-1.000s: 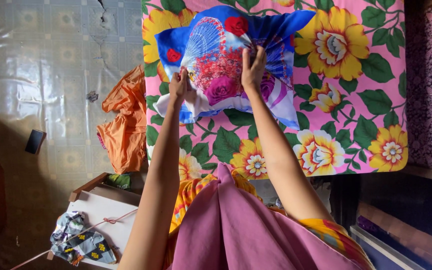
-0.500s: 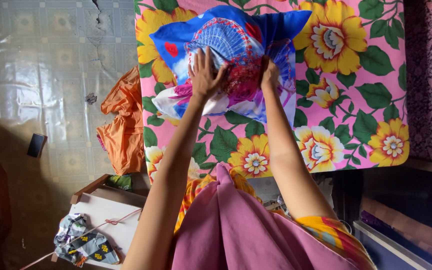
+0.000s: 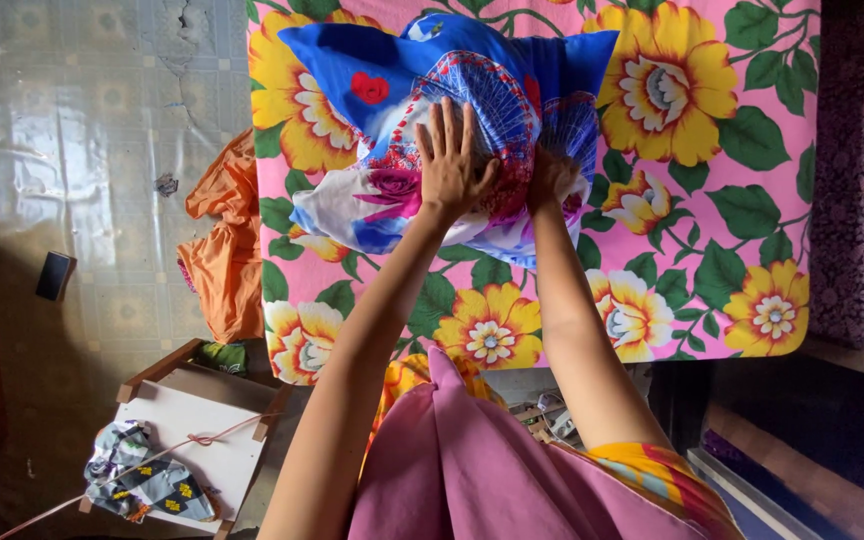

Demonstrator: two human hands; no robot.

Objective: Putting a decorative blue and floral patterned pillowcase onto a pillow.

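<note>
Pillow: the blue pillow (image 3: 472,110) with red roses and a wheel print lies near the top edge of the pink flowered sheet (image 3: 712,260), its white lower end bunched toward the person.
Left hand: the left hand (image 3: 449,160) lies flat on the middle of the pillow, fingers spread, gripping nothing.
Right hand: the right hand (image 3: 550,178) is curled against the pillow's lower right part; it looks closed on a fold of the cover, though the fingers are partly hidden.
Risk, cover: pressing with one hand while the other pulls could twist the cover and leave the loose white end rumpled.
Risk, slide: the pillow sits close to the sheet's left border, so a sideways push could send it off toward the orange cloth (image 3: 227,250) on the floor (image 3: 72,130).
Nearby: a small white table (image 3: 197,440) carries a patterned rag (image 3: 142,480).
</note>
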